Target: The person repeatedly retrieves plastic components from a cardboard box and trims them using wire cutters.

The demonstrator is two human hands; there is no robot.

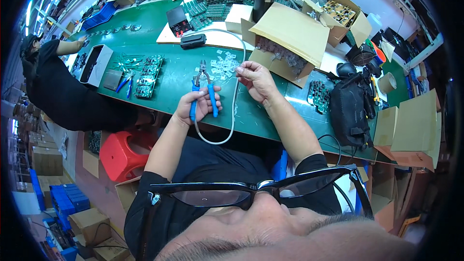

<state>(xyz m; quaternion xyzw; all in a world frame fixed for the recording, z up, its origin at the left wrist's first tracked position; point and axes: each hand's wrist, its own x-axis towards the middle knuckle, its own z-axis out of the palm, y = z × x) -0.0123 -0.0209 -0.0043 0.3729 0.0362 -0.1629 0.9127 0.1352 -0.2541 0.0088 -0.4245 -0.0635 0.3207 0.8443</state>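
Note:
In my left hand (pixel 195 104) lies a pair of cutting pliers (pixel 213 100) with blue-wrapped handles. The fingers curl round the handles, which stand apart, and the jaws point away from me. My right hand (pixel 258 82) is raised to the right of the pliers, thumb and forefinger pinched together. What sits between those fingertips is too small to make out. A loose heap of small clear plastic pieces (pixel 224 65) lies on the green table just beyond both hands. A pale cable (pixel 234 111) loops between my hands and bends back below the pliers.
Left of the pliers lie green circuit boards (pixel 149 77) and blue-handled tools (pixel 126 86). Beyond are a black case (pixel 193 41), an open carton (pixel 289 31) of clear parts and a black flask (pixel 264 0). A black bag (pixel 350 111) is at right; a co-worker (pixel 72 82) works at left.

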